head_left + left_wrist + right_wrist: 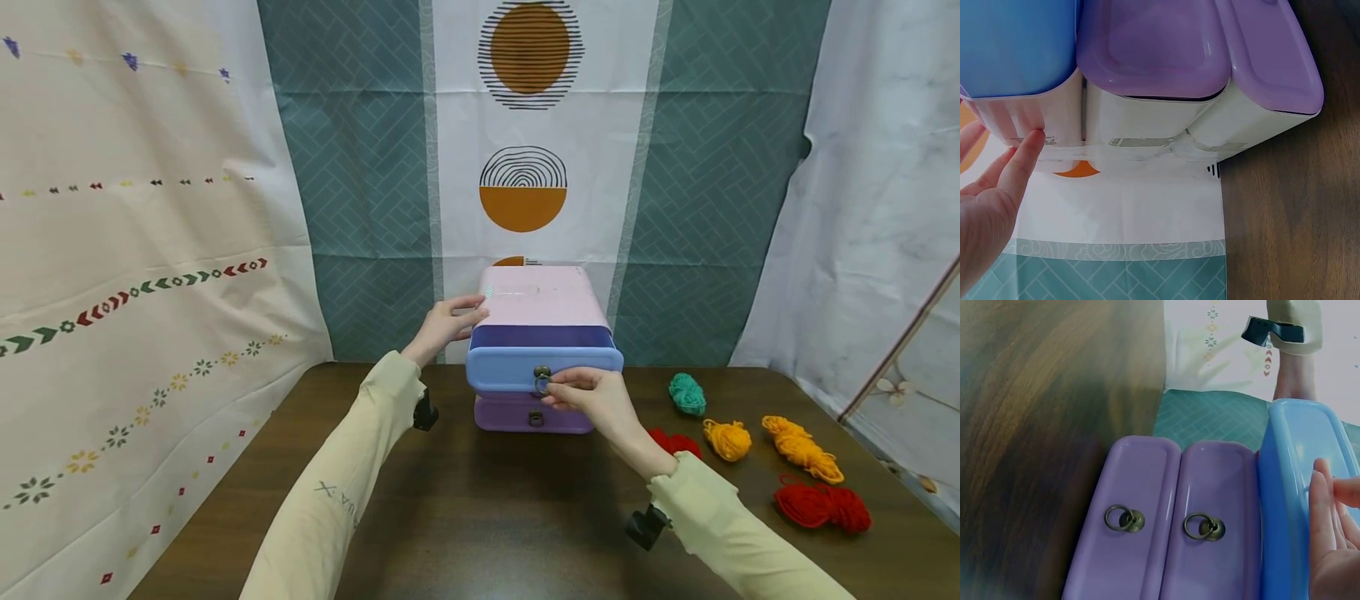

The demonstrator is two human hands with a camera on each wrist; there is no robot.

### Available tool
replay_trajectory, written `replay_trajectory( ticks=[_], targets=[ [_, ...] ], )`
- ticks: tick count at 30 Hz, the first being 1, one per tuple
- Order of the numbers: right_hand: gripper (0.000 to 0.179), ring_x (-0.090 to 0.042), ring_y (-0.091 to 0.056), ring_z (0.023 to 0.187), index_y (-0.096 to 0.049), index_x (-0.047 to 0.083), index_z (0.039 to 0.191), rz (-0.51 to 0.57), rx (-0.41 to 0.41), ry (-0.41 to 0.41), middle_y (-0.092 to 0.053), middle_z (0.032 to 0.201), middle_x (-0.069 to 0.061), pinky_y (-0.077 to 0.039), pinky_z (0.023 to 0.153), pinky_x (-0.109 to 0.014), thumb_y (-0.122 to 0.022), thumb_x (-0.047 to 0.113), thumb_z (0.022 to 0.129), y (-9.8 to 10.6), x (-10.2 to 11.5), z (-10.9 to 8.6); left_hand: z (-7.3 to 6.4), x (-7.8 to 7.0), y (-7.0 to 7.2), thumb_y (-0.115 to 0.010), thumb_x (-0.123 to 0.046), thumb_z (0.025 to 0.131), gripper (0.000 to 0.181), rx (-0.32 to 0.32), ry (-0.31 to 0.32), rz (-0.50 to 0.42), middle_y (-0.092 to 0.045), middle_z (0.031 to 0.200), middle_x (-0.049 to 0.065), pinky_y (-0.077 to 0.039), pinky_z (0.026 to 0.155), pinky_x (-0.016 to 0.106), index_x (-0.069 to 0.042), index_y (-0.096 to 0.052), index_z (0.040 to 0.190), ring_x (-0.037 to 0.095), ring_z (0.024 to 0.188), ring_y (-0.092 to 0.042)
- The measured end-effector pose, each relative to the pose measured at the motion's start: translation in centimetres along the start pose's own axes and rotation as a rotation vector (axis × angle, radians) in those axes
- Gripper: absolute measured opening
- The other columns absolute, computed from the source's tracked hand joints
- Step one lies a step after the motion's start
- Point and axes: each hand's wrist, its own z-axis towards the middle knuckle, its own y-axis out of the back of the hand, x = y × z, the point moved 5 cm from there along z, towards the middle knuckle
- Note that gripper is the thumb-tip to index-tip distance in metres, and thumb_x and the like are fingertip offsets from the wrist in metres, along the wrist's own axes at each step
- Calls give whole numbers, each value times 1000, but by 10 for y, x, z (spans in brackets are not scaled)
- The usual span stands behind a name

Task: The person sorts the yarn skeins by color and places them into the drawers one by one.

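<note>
A small drawer cabinet with a pale pink top stands at the back of the table. Its blue top drawer is pulled partway out, over two purple drawers with ring handles; the lower purple drawer shows in the head view. My right hand pinches the brass ring pull of the blue drawer between thumb and forefinger. In the right wrist view the fingers hide that ring. My left hand rests its fairly straight fingers against the cabinet's left side, fingertips touching the wall just behind the blue drawer.
Right of the cabinet lie yarn bundles: teal yarn, a yellow bundle, a longer yellow bundle, red yarn, and more red yarn partly behind my right wrist. Patterned cloth hangs behind the brown table.
</note>
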Motion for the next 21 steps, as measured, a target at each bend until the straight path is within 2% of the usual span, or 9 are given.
replay_trajectory(
  ticks=[7,16,21],
  targets=[
    [26,-32,-63,78,-61,-15,98,28,26,-6,-63,89,-26,-51,71,-39,-66,6,83,6,-18,6,1,1,0,-63,-29,87,49,-4,4,9,-48,127,9,-48,80,31,-7,-51,129,19,106,-53],
    [30,-31,-64,78,-65,-10,95,-26,15,20,-63,89,-23,-52,70,-39,-68,17,83,16,-13,-1,0,1,1,-64,-30,86,49,-14,13,3,-48,127,7,-48,81,32,-8,-52,128,18,106,-53],
    [34,-31,-64,77,-64,-8,96,0,-4,32,-63,89,-23,-52,69,-39,-68,23,83,27,-9,-5,-1,1,1,-64,-29,86,49,-15,10,6,-48,127,7,-48,80,30,-8,-52,128,18,106,-52]
  ],
)
